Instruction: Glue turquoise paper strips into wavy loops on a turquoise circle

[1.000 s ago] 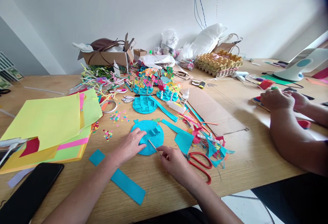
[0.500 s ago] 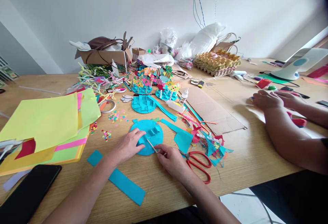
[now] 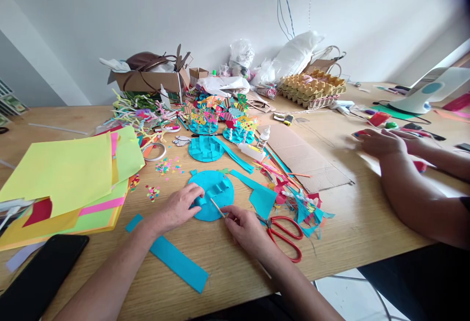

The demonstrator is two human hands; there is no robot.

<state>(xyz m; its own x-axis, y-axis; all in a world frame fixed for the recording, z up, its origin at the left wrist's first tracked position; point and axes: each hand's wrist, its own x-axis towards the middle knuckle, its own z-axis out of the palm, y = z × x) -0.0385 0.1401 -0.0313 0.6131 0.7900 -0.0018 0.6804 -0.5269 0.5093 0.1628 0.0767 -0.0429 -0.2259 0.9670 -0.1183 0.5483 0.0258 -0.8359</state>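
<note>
A round blue paper disc (image 3: 221,204) with raised blue strips (image 3: 219,188) lies on the table in front of me. At its left edge is my left hand (image 3: 178,207), its thumb and fingers apart beside a small blue strip; whether they touch it I cannot tell. My right hand (image 3: 242,228) pinches a thin wooden stick (image 3: 217,207), its tip pointing over the disc's lower middle. Close to the right hand lie red-handled scissors (image 3: 284,235) and a blue paper offcut (image 3: 262,202). A wide blue paper strip (image 3: 179,263) lies partly under my left forearm.
Coloured paper sheets (image 3: 62,169) and a black phone (image 3: 44,277) are on the left. Behind the disc are another blue disc (image 3: 206,150), glue bottles (image 3: 263,138) and fish decorations (image 3: 229,115). Cardboard (image 3: 304,157) lies to the right, near another person's hands (image 3: 385,142).
My left hand has shifted slightly left, away from the disc's middle. My right hand keeps the stick in nearly the same place. The other person's hands have moved a little.
</note>
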